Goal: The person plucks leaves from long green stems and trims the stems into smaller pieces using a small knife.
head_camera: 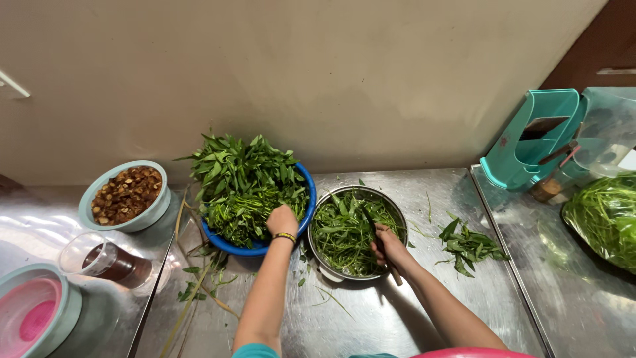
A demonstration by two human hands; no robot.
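On the steel surface (397, 318), left hand (283, 221) closes on leafy stalks (242, 179) in blue basin (308, 182); right hand (387, 245) grips knife (377, 232) over metal bowl (324, 268) — mid-trimming, apparently.

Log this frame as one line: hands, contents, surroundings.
left hand: in leafy greens, blue bowl | right hand: gripping knife over metal bowl of cut greens | loose leaves on steel counter

So the round blue plastic basin (306, 178) sits mid-frame on the surface, heaped with long-stemmed leafy greens (242, 179). Right beside it, the round steel bowl (322, 262) holds cut greens (341, 235), with a dark-bladed, wooden-handled knife (381, 246) lying across it.
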